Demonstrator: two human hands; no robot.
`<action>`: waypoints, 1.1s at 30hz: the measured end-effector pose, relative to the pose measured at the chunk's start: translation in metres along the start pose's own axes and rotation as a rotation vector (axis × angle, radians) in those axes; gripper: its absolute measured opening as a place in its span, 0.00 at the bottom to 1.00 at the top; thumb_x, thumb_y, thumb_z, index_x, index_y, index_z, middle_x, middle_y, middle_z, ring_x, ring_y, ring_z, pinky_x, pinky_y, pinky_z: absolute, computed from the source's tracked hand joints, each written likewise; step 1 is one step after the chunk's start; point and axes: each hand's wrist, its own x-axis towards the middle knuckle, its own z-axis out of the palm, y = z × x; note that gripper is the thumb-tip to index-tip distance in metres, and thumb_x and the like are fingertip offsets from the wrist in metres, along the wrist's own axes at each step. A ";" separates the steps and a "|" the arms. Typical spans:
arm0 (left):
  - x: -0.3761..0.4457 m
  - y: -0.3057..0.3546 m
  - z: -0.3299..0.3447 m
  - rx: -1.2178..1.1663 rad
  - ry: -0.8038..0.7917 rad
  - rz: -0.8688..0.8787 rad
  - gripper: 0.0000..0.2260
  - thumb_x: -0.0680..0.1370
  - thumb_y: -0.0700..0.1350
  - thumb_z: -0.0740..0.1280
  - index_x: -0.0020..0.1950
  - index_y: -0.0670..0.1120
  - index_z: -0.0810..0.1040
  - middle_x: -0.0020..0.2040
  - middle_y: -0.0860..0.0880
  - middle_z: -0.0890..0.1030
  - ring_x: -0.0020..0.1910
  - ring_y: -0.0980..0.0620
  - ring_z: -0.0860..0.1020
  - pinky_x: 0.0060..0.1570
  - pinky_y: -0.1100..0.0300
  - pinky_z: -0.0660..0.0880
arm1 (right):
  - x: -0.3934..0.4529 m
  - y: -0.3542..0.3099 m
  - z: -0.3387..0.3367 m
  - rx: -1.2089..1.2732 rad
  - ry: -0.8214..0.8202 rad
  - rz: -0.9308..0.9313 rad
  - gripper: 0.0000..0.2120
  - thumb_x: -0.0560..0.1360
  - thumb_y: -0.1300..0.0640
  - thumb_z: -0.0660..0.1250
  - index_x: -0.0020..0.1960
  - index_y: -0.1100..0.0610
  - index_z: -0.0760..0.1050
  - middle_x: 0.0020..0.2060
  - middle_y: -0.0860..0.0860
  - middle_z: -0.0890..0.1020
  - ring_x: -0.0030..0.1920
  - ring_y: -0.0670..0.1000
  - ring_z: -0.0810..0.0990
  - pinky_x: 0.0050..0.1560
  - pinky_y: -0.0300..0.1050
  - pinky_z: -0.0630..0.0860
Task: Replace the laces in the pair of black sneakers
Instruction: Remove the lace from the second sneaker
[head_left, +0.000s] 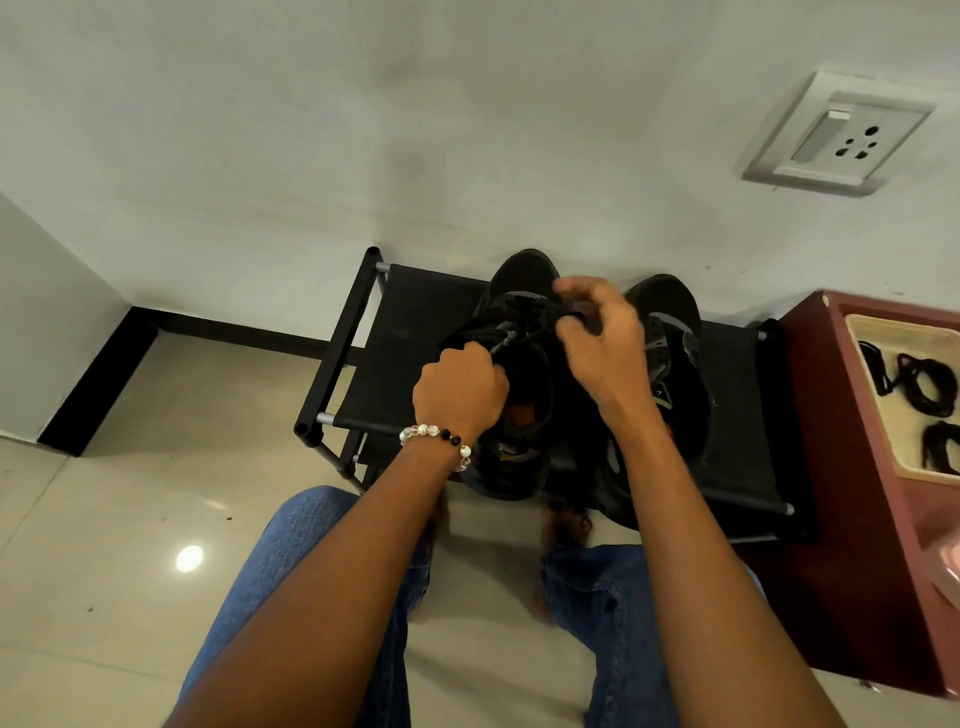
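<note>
I sit facing a low black shoe rack (410, 332) set against the wall, and both black sneakers stand on its top shelf, toes toward the wall. The left sneaker (524, 291) sits near the middle of the shelf; the right sneaker (670, 332) is just beside it, toward the shelf's right end. To the right of the rack stands a dark red cabinet (831, 415), and on it a cream tray (883, 374) holds coiled black laces (930, 389), probably the spares.

My left hand (460, 389), with a beaded bracelet (436, 439) at the wrist, is clenched at the collar of the left sneaker; its grip seems to be on the shoe's edge or a lace end, but black on black I cannot tell which. My right hand (602, 338) is curled over the lacing, thumb and forefinger pinching the lace (524, 309) near the upper eyelets.

I judge that I am working the lace on the first shoe; whether it is the old one coming out or a new one going in, I cannot say. The other sneaker looks untouched. The next move calls for steadying the shoe with my left hand while my right draws the lace cleanly through an eyelet without snagging.
</note>
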 end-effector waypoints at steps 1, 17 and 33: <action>0.000 0.000 0.001 0.001 0.006 0.003 0.15 0.82 0.50 0.56 0.55 0.39 0.73 0.52 0.40 0.77 0.49 0.37 0.76 0.39 0.53 0.68 | -0.001 0.002 -0.001 -0.172 -0.085 -0.102 0.12 0.73 0.58 0.66 0.55 0.50 0.79 0.54 0.43 0.78 0.60 0.48 0.73 0.60 0.48 0.71; 0.002 0.000 0.005 -0.029 0.064 0.023 0.13 0.81 0.49 0.57 0.47 0.41 0.72 0.45 0.42 0.77 0.43 0.38 0.77 0.36 0.54 0.69 | 0.003 -0.006 -0.010 0.890 0.380 0.293 0.04 0.78 0.67 0.60 0.46 0.62 0.73 0.36 0.57 0.80 0.41 0.59 0.82 0.46 0.53 0.78; 0.003 0.001 0.005 -0.013 0.054 0.006 0.14 0.81 0.49 0.56 0.54 0.40 0.74 0.50 0.40 0.78 0.47 0.36 0.78 0.37 0.54 0.69 | -0.007 0.009 0.011 -0.533 -0.056 -0.393 0.07 0.74 0.54 0.68 0.46 0.53 0.84 0.46 0.47 0.84 0.50 0.51 0.79 0.51 0.54 0.76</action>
